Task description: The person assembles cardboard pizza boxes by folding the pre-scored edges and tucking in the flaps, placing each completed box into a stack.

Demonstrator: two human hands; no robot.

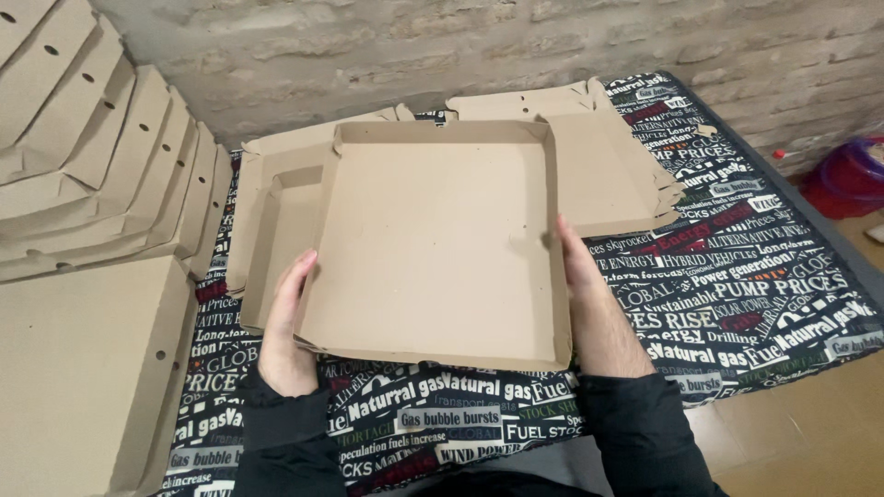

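The left hand [287,331] and right hand [589,304] have their fingers grasping opposite side walls of a folded cardboard box tray [433,239] over the printed cloth [737,276]. It looks light, thin, easily creased; the walls are the best hold.

A rough brick wall [442,46], pale and unevenly mortared, closes the far side of the scene. In front of it stands a table [737,276] covered with a dark cloth printed all over in white, red and green lettering. At near right, a strip of tan tiled floor [801,433] shows below the table's edge. On the floor at far right sits a purple plastic tub [852,175], close to the wall. The light is soft and even.
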